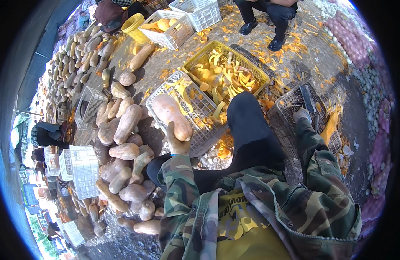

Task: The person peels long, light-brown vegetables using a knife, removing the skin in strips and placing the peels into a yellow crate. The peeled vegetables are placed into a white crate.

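Observation:
My gloved left hand (178, 143) holds the lower end of an unpeeled butternut-type squash (172, 113), which lies over an upturned white plastic crate (200, 139) with peel strips on it. My gloved right hand (301, 114) reaches to a dirty crate (286, 100) at my right side. Beside it are a dark flat metal piece (306, 97) and thin dark bars or tools; whether the hand grips one of them cannot be told. A peeled orange squash (330, 127) rests at that crate's right edge. Ahead, a yellow crate (263, 85) holds many peel strips.
Unpeeled squashes (128, 123) are heaped at my left, with a larger pile (70, 65) beyond. A yellow bucket (134, 27) and a white crate of peeled squash (167, 31) stand ahead. A person (276, 19) crouches opposite. Net sacks (346, 39) line the right.

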Action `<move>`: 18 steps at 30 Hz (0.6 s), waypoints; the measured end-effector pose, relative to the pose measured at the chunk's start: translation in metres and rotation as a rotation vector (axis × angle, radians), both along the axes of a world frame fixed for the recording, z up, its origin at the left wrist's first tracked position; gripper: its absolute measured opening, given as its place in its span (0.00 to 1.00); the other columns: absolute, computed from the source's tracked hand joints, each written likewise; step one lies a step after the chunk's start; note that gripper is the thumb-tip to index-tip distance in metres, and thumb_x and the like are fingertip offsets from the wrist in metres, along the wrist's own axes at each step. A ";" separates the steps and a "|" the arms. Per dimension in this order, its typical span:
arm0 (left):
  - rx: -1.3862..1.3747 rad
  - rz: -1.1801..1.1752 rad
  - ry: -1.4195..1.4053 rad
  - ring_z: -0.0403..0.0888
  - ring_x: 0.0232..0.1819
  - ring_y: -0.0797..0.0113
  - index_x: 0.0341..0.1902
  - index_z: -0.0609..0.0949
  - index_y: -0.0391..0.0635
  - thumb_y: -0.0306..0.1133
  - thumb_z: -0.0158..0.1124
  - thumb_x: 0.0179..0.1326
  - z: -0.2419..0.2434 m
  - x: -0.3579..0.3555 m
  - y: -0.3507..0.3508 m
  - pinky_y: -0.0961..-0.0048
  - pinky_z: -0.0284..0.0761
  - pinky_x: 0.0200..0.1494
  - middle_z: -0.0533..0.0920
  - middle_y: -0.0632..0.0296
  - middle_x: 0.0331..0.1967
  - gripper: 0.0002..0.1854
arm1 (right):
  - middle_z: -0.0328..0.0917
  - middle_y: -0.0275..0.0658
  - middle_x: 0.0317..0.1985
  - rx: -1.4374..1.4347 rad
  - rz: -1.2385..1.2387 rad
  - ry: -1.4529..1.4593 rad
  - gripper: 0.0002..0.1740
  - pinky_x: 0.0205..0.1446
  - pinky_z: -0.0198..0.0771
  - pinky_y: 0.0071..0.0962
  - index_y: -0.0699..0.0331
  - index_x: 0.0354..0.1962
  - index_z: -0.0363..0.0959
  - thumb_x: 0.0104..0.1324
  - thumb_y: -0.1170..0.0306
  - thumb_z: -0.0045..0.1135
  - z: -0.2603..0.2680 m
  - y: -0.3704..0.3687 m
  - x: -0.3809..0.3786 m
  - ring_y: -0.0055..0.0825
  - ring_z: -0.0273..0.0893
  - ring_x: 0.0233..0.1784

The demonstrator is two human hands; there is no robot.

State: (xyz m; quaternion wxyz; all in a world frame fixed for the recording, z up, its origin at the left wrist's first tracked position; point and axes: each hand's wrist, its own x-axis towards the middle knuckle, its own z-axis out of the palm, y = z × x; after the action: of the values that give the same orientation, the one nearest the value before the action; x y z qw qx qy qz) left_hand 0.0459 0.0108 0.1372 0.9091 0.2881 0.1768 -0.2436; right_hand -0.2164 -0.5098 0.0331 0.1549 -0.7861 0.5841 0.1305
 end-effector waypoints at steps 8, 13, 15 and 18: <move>-0.096 -0.082 0.275 0.78 0.59 0.50 0.69 0.72 0.45 0.40 0.75 0.57 -0.068 0.011 -0.041 0.49 0.77 0.62 0.78 0.52 0.59 0.36 | 0.79 0.35 0.31 0.511 -0.153 -1.081 0.18 0.27 0.71 0.26 0.65 0.49 0.78 0.72 0.59 0.56 0.097 0.023 0.100 0.23 0.75 0.27; -0.211 -0.112 0.417 0.77 0.58 0.47 0.68 0.72 0.46 0.49 0.73 0.60 -0.082 0.002 -0.052 0.48 0.78 0.61 0.77 0.51 0.59 0.37 | 0.79 0.33 0.29 0.760 0.143 -1.026 0.17 0.15 0.57 0.22 0.65 0.44 0.80 0.76 0.60 0.52 0.180 0.146 0.259 0.15 0.65 0.16; -0.183 -0.088 0.409 0.77 0.56 0.47 0.68 0.73 0.48 0.55 0.70 0.62 -0.082 -0.003 -0.054 0.46 0.78 0.59 0.77 0.51 0.58 0.36 | 0.82 0.42 0.34 0.847 0.370 -0.539 0.27 0.46 0.76 0.34 0.64 0.50 0.82 0.71 0.47 0.61 0.155 0.190 0.321 0.29 0.78 0.35; -0.166 -0.077 0.355 0.77 0.51 0.46 0.67 0.74 0.51 0.61 0.64 0.65 -0.091 0.000 -0.045 0.43 0.79 0.55 0.78 0.53 0.56 0.35 | 0.84 0.56 0.47 0.578 0.739 -0.377 0.34 0.59 0.73 0.43 0.70 0.52 0.81 0.72 0.45 0.51 0.111 0.247 0.384 0.47 0.82 0.52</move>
State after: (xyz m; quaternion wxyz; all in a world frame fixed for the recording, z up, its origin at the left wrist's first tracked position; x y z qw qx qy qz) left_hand 0.0457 -0.0343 0.0467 0.8743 0.1711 0.3026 -0.3389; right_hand 0.1678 -0.2625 0.1444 0.4123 -0.8751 0.1687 0.1888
